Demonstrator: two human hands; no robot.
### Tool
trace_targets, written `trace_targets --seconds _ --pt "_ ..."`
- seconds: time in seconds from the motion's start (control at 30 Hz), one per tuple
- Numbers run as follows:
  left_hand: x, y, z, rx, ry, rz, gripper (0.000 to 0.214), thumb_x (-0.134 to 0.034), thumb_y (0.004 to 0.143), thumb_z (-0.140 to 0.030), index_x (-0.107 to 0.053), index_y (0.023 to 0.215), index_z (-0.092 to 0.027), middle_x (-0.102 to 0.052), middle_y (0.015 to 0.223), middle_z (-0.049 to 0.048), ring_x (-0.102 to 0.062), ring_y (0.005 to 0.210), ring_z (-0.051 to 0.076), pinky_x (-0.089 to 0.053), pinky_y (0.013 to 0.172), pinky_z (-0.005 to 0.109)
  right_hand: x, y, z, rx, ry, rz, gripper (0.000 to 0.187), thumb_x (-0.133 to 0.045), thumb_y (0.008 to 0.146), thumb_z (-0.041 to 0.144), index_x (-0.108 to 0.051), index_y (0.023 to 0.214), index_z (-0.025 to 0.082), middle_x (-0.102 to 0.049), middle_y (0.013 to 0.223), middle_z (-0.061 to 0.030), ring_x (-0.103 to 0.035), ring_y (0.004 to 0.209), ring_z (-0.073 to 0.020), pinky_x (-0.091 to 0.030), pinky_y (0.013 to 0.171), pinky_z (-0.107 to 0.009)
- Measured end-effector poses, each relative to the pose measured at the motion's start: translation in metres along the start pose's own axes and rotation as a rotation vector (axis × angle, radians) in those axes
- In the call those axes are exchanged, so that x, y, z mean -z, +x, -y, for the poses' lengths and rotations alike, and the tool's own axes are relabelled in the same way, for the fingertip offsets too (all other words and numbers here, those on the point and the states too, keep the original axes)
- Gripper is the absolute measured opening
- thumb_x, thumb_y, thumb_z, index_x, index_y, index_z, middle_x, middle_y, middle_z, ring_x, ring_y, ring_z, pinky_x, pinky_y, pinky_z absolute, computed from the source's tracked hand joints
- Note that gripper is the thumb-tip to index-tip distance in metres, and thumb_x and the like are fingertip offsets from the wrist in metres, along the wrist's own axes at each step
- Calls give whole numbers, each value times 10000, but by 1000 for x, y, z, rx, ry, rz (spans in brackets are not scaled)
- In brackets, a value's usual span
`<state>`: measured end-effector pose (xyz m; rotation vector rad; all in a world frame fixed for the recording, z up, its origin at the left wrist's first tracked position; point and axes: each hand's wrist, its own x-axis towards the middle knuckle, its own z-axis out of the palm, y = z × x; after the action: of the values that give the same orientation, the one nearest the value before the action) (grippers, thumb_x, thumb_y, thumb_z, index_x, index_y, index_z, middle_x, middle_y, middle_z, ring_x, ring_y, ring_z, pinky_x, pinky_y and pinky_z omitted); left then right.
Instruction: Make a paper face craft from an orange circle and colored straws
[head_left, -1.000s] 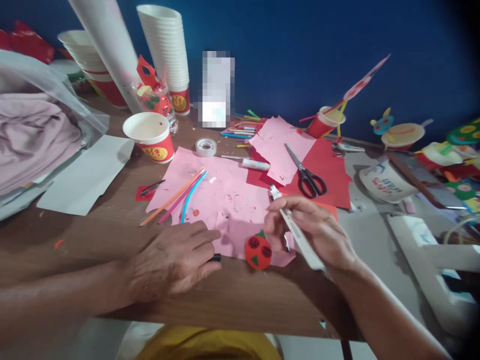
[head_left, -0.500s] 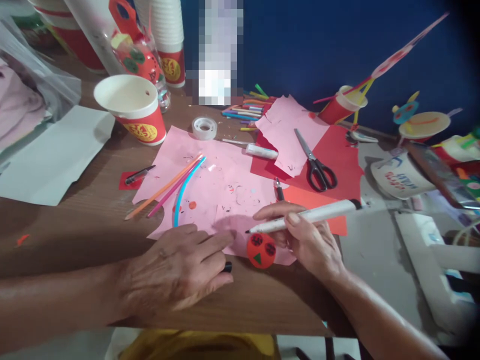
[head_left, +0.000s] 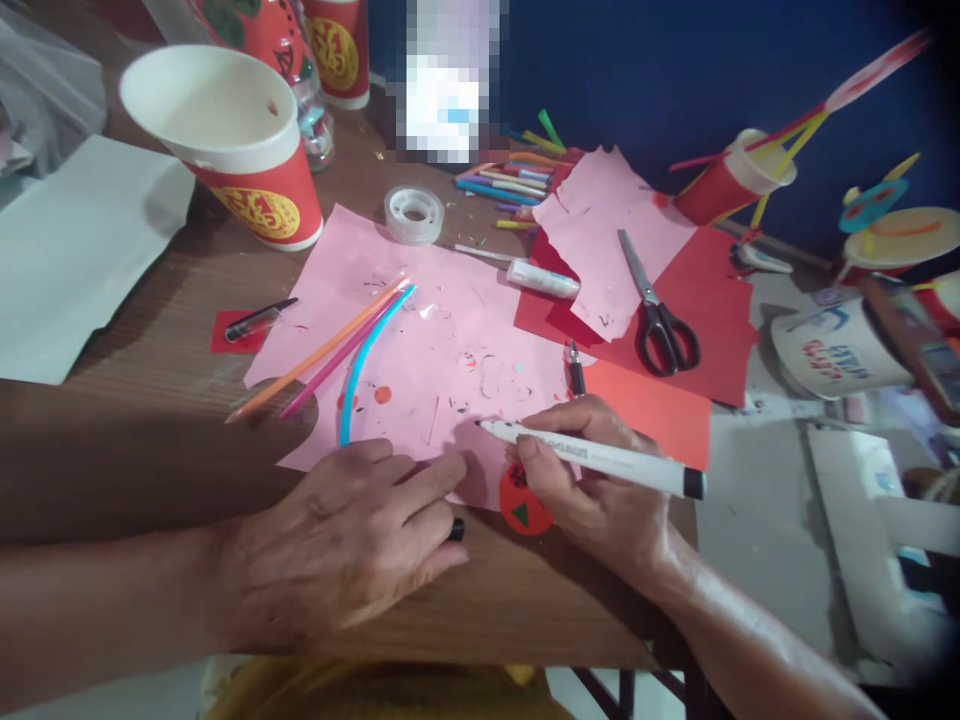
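Note:
My right hand (head_left: 611, 490) is closed around a white marker (head_left: 630, 463). The dark tip points left, just over the pink paper (head_left: 472, 310); whether it touches cannot be made out. A black marker cap (head_left: 457, 529) pokes out between the thumb and fingers of my left hand (head_left: 360, 530), which rests at the paper's near edge. Partly under my right hand lies an orange paper disc (head_left: 525, 512) with a green triangle and dark scribbled spots. Blue (head_left: 365, 355), orange (head_left: 315, 350) and magenta (head_left: 337, 362) sticks lie beyond my left hand.
Black-handled scissors (head_left: 664, 335) lie on red paper (head_left: 720, 350) and pink scraps. A tape roll (head_left: 414, 215), a white glue tube (head_left: 544, 279) and a black pen (head_left: 575, 370) are nearby. Paper cups (head_left: 300, 190) stand around the back. The table's front edge (head_left: 450, 655) is close.
My right hand has swung the marker so its tip moved up and left, and the hand now covers part of the orange disc. My left hand stays in place. The view has shifted slightly.

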<state>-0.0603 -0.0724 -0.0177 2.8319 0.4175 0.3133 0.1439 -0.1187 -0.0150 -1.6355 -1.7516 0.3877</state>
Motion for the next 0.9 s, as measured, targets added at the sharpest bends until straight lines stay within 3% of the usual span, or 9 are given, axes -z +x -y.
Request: trace_targets --seconds 0.9 --pt "-1 2 0 17 -28 -32 343 -320 937 -278 -610 767 -207 -639 971 23 -586 767 166 -401 689 320 -1 2 0 63 -21 33 37 -605 774 178 -584 805 178 -606 584 44 -503 406 -47 -406 390 -163"
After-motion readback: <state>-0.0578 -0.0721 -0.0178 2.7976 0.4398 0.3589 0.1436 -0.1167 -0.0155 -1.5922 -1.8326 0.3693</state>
